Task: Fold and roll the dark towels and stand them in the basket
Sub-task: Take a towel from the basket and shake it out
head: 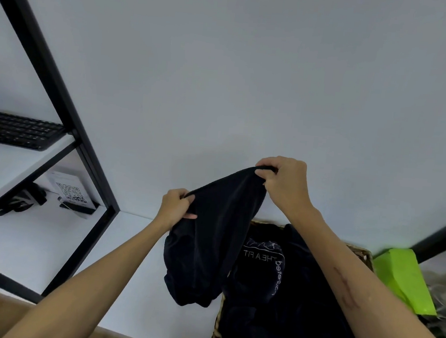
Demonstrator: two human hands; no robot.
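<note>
A dark navy towel (209, 238) hangs in the air between my two hands, its lower end bunched above the white surface. My left hand (176, 208) pinches its upper left edge. My right hand (283, 182) grips the upper right edge, higher and farther back. Below and to the right stands a woven basket (217, 329) heaped with more dark towels (272, 296); one shows white lettering. My right forearm crosses over the basket and hides part of its far rim.
A white tabletop (45, 247) lies under the towel, with a black metal shelf frame (89, 161) at the left. A black keyboard (16, 128) sits on the shelf, a QR-code card (73, 195) below it. A bright green object (402, 278) lies right of the basket.
</note>
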